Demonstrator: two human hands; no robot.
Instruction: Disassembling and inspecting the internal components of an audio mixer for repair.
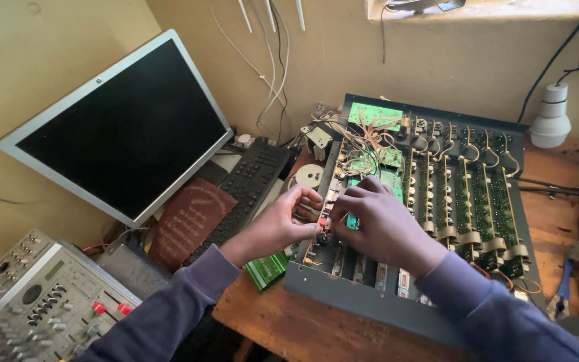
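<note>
Purple-sleeved left hand (277, 224) and right hand (378, 221), fingers pinched narrow on small parts inside the opened grey metal mixer chassis (363, 298) with green circuit boards (484, 201).

- The table (316, 328) is rough brown wood.
- The open box (370, 298) has matt grey metal walls.
- The screen (125, 127) is smooth, dark and glossy.

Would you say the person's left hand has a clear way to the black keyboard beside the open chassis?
Probably yes: the left hand works at the chassis edge, and the keyboard lies just beyond it with nothing between.
</note>
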